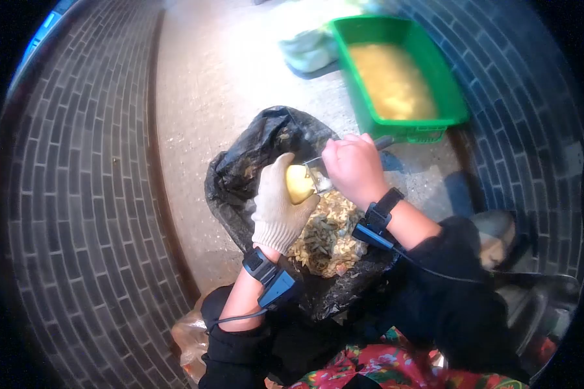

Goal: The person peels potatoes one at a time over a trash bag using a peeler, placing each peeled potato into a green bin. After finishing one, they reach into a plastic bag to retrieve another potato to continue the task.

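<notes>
My left hand (280, 206), in a pale knitted glove, is wrapped round a yellow peeled potato (299, 183). Bare and closed, my right hand (355, 167) grips a peeler (383, 142) with a dark handle. The peeler's metal frame lies against the right side of the potato. Both hands are over a black plastic bag (230, 175), its mouth spread wide. Inside the bag is a heap of peelings (328, 240), right below the potato.
A green crate (446, 81) with blurred yellow contents stands at the upper right. Left of it lies a pale plastic bag (308, 50). Brick-patterned surfaces (91, 168) flank the floor. A shoe (496, 227) is at the right, a clear bag (191, 340) at the lower left.
</notes>
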Action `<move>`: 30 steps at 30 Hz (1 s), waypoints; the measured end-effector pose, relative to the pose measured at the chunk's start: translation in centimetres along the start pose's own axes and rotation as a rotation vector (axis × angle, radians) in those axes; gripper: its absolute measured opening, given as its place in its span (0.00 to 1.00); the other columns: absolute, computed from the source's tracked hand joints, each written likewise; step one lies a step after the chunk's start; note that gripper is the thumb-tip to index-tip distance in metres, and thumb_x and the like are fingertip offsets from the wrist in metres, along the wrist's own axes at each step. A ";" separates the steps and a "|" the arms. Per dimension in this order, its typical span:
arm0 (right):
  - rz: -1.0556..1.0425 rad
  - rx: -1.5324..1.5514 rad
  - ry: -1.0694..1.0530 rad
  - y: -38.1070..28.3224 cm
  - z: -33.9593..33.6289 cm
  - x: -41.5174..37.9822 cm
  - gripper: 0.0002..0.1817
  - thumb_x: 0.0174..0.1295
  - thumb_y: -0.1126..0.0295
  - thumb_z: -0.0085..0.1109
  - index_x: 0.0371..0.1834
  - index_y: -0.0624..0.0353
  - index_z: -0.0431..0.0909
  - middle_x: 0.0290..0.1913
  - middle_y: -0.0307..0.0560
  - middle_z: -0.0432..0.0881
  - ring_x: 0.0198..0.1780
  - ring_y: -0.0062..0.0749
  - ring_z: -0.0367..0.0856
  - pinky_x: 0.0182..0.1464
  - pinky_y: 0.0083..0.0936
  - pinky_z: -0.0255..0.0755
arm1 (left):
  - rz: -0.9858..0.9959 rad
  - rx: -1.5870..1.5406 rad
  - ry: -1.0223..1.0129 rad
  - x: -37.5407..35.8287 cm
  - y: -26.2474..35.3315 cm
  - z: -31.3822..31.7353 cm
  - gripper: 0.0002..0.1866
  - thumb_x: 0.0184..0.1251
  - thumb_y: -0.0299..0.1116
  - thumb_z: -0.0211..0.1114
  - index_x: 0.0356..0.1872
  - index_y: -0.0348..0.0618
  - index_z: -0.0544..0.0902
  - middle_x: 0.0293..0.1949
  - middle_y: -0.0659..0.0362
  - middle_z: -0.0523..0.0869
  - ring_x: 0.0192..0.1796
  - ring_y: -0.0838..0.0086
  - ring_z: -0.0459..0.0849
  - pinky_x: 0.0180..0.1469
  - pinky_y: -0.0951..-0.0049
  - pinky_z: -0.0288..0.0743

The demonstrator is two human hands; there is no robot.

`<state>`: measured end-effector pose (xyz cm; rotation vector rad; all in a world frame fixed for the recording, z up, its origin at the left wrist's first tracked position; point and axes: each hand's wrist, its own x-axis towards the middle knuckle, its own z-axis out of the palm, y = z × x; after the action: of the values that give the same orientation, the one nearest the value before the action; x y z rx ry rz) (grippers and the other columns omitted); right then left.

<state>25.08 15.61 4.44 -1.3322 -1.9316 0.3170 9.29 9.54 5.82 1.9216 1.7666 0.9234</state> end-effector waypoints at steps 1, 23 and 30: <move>0.003 0.001 0.006 0.1 0.0 0.1 0.23 0.64 0.67 0.50 0.08 0.58 0.75 0.16 0.52 0.76 0.28 0.48 0.77 0.41 0.43 0.66 | -0.014 -0.029 0.000 0.0 0.1 0.0 0.35 0.43 0.32 0.78 0.57 0.42 0.75 0.48 0.48 0.79 0.51 0.53 0.80 0.55 0.61 0.76; 0.088 0.137 -0.054 1.0 -1.5 1.2 0.23 0.66 0.66 0.48 0.12 0.61 0.78 0.19 0.56 0.79 0.30 0.52 0.78 0.43 0.45 0.69 | -0.364 -0.549 -0.168 0.7 -1.2 0.7 0.34 0.40 0.26 0.80 0.54 0.40 0.76 0.49 0.58 0.81 0.51 0.72 0.81 0.56 0.71 0.77; -0.156 0.026 0.049 0.9 -1.2 1.0 0.21 0.64 0.66 0.53 0.10 0.56 0.76 0.18 0.47 0.79 0.27 0.44 0.77 0.39 0.41 0.67 | -0.041 -0.052 -0.045 0.8 1.1 0.9 0.30 0.40 0.25 0.75 0.51 0.41 0.77 0.48 0.51 0.81 0.51 0.56 0.82 0.54 0.63 0.78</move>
<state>26.40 16.61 5.19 -1.1539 -1.9699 0.2289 10.70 10.29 6.03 1.8530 1.7331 0.8963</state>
